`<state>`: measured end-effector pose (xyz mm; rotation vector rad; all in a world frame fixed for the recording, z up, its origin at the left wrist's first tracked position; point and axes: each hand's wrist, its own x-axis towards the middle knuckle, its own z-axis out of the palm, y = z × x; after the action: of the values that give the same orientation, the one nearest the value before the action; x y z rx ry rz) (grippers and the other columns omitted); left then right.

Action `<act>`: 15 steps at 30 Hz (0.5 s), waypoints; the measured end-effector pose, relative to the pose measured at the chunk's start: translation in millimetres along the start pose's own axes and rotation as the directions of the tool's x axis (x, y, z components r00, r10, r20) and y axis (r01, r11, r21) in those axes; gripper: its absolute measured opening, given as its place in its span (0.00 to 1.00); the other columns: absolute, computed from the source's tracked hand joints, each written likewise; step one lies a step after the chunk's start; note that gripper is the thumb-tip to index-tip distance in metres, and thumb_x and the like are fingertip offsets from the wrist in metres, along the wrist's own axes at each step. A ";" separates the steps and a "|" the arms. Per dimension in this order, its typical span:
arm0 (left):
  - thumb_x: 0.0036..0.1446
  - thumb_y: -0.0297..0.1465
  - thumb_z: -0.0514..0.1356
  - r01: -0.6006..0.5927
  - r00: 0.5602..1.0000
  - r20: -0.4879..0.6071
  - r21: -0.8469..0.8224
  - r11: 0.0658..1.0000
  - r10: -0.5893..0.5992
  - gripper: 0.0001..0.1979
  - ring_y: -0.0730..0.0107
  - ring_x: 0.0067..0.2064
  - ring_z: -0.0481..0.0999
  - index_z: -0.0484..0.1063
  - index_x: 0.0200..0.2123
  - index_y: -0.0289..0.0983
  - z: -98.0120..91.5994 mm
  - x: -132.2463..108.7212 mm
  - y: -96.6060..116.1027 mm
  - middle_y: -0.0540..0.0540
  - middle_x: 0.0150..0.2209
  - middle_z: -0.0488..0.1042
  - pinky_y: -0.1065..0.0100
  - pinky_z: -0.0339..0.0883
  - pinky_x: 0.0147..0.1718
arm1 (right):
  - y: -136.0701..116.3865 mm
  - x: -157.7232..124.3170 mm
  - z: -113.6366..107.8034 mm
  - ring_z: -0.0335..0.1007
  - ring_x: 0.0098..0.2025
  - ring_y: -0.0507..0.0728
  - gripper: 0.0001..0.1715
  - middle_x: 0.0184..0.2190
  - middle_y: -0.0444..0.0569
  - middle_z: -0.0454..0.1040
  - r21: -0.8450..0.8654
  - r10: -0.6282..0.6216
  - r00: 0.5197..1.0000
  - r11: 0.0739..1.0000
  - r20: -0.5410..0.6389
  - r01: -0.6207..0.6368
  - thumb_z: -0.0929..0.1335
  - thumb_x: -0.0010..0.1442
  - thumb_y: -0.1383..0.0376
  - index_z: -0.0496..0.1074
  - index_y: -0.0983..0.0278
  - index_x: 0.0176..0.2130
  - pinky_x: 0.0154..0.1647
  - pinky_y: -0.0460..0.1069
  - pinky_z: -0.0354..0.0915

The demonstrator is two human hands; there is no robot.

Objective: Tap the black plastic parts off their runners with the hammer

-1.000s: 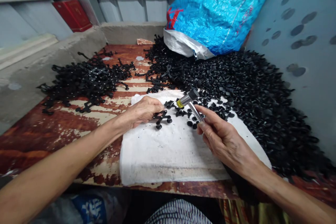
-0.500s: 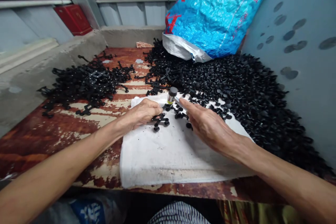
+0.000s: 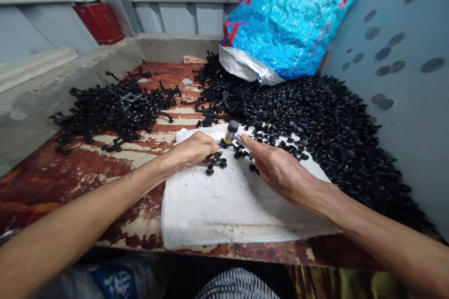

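On a folded white cloth (image 3: 224, 210), my left hand (image 3: 199, 147) is closed on a black branched plastic part (image 3: 218, 162) with round discs at its ends. My right hand (image 3: 275, 161) grips the handle of a small mallet (image 3: 231, 132), which has a black cap on top and a yellow lower end. The mallet's lower end is down at a black disc end just right of my left fingertips; whether it touches cannot be made out. Small loose black discs (image 3: 241, 153) lie on the cloth between my hands.
A large heap of small black discs (image 3: 315, 107) covers the right side. Branched black parts (image 3: 115, 110) pile up at the left on the worn wooden table (image 3: 87, 187). A blue sack (image 3: 280, 23) leans at the back. A low concrete ledge (image 3: 31, 103) borders the left.
The view has shifted slightly. The mallet head sits a little lower and to the right, close over the black part. Both hands keep their grip.
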<state>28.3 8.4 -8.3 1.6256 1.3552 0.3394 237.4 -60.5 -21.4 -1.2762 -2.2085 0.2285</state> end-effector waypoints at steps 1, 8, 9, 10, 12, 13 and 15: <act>0.50 0.29 0.57 0.005 1.000 -0.004 0.000 1.000 -0.005 0.14 0.80 0.16 0.50 0.59 0.15 0.37 -0.6 -0.6 0.2 0.56 0.13 0.54 0.71 0.41 0.17 | 0.3 0.4 -1.0 0.62 0.21 0.55 0.33 0.24 0.47 0.72 -0.010 0.001 1.000 1.000 0.025 0.000 0.57 0.59 0.72 0.63 0.69 0.63 0.26 0.50 0.65; 0.50 0.36 0.58 -0.146 0.987 0.077 0.061 0.987 0.141 0.14 0.79 0.19 0.52 0.61 0.17 0.37 -7.5 -18.9 0.4 0.55 0.17 0.56 0.72 0.44 0.19 | -9.7 7.8 -11.0 0.57 0.21 0.50 0.15 0.22 0.41 0.63 0.287 0.210 0.976 0.933 0.046 -0.215 0.60 0.64 0.65 0.71 0.65 0.46 0.21 0.45 0.57; 0.51 0.37 0.57 -0.151 0.983 0.115 0.065 0.986 0.143 0.14 0.78 0.19 0.52 0.62 0.18 0.37 -6.0 -23.7 2.8 0.55 0.17 0.56 0.71 0.44 0.19 | -12.5 8.8 -11.1 0.55 0.20 0.50 0.12 0.21 0.39 0.61 0.359 0.276 0.959 0.890 0.065 -0.280 0.62 0.64 0.62 0.70 0.64 0.43 0.19 0.45 0.56; 0.52 0.37 0.56 -0.161 0.976 0.161 0.070 0.984 0.148 0.14 0.78 0.20 0.53 0.62 0.19 0.37 -3.4 -28.6 5.3 0.54 0.17 0.57 0.71 0.45 0.19 | -15.5 9.3 -10.6 0.54 0.18 0.49 0.10 0.20 0.38 0.59 0.436 0.335 0.934 0.828 0.121 -0.353 0.64 0.62 0.60 0.68 0.63 0.40 0.17 0.44 0.54; 0.53 0.37 0.55 -0.214 0.954 0.233 0.098 0.972 0.187 0.13 0.77 0.21 0.55 0.63 0.20 0.37 4.2 -37.7 8.9 0.54 0.18 0.58 0.71 0.47 0.20 | -21.7 8.1 -8.0 0.51 0.14 0.48 0.09 0.16 0.34 0.58 0.562 0.397 0.872 0.667 0.286 -0.488 0.67 0.59 0.59 0.65 0.61 0.35 0.13 0.43 0.50; 0.54 0.37 0.54 -0.253 0.944 0.247 0.117 0.960 0.219 0.14 0.76 0.22 0.56 0.63 0.20 0.37 8.2 -41.8 9.6 0.54 0.19 0.59 0.71 0.48 0.21 | -24.7 6.0 -6.2 0.50 0.13 0.47 0.09 0.15 0.34 0.58 0.599 0.401 0.843 0.594 0.357 -0.536 0.68 0.58 0.59 0.64 0.61 0.33 0.11 0.42 0.48; 0.55 0.38 0.54 -0.315 0.939 0.197 0.156 0.936 0.283 0.14 0.75 0.24 0.59 0.64 0.22 0.37 14.3 -49.5 8.1 0.53 0.20 0.61 0.71 0.51 0.23 | -29.8 -1.1 -3.2 0.49 0.12 0.46 0.09 0.13 0.34 0.58 0.632 0.404 0.813 0.514 0.419 -0.581 0.67 0.57 0.60 0.62 0.60 0.30 0.10 0.42 0.48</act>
<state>26.4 -41.2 8.0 1.9770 1.0314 0.2500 217.6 -77.6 -6.9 -1.3727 -1.5056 1.4171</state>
